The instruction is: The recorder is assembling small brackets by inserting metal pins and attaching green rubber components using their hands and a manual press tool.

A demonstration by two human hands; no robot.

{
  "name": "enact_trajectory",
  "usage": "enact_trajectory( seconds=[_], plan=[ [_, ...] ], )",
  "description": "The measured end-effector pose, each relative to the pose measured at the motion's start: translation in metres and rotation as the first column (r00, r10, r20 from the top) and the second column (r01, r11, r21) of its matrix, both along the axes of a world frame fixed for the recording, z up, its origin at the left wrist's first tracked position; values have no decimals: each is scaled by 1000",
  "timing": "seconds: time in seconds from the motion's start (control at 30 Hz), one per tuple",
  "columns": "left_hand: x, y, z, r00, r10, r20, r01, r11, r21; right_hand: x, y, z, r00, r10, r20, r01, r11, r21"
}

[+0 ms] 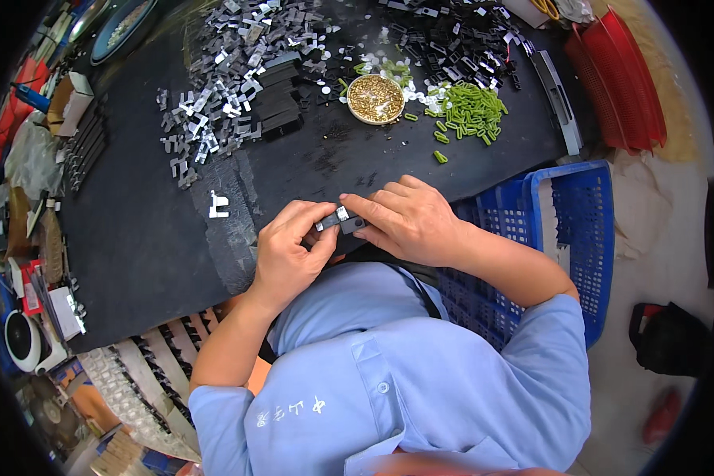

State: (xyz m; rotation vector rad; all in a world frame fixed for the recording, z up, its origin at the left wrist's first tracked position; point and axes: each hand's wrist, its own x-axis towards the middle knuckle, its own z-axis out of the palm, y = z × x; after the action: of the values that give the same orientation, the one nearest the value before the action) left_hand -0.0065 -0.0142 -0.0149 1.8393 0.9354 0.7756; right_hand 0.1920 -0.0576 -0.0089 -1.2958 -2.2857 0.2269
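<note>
Close to the table's front edge, both of my hands hold one small dark rectangular part (351,225) with a bright metal piece on it. My left hand (288,246) pinches its left end between thumb and fingers. On the other end, my right hand (414,220) is closed, with its index finger pressing near the metal piece. A single silver bracket (218,205) lies apart to the left of my hands. Beyond them stands a round dish (374,123) full of small brass-coloured pieces. Green oblong loops (474,111) are heaped to its right.
Metal brackets (206,119) lie piled at the far left-centre, beside stacked black bars (280,99). Black parts (452,40) spread at the back right, near a long grey metal piece (555,99). A blue crate (587,238) and red baskets (623,87) stand right.
</note>
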Motion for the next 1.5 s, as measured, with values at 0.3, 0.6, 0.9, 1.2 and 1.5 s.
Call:
enact_trajectory(
  seconds=[0.3, 0.6, 0.9, 1.2, 1.5],
  plan=[
    [6, 4, 9, 998, -51, -49, 55, 995, 87, 1, 0, 10, 998, -26, -63, 26, 1000, 6],
    [9, -1, 7, 990, -109, -91, 123, 977, 172, 0, -10, 3, 990, -74, -124, 59, 991, -119],
    [8, -1, 12, 981, -163, -109, 159, 986, -42, 10, -9, 6, 986, -5, -167, -23, 987, -160],
    [6, -5, 4, 979, -164, -118, 164, 986, -9, 1, -15, 4, 985, -72, -159, 33, 972, -235],
    [7, -9, 6, 981, -137, -136, 146, 987, 61, -1, -17, 1, 977, -91, -190, 46, 972, -230]
  ],
)
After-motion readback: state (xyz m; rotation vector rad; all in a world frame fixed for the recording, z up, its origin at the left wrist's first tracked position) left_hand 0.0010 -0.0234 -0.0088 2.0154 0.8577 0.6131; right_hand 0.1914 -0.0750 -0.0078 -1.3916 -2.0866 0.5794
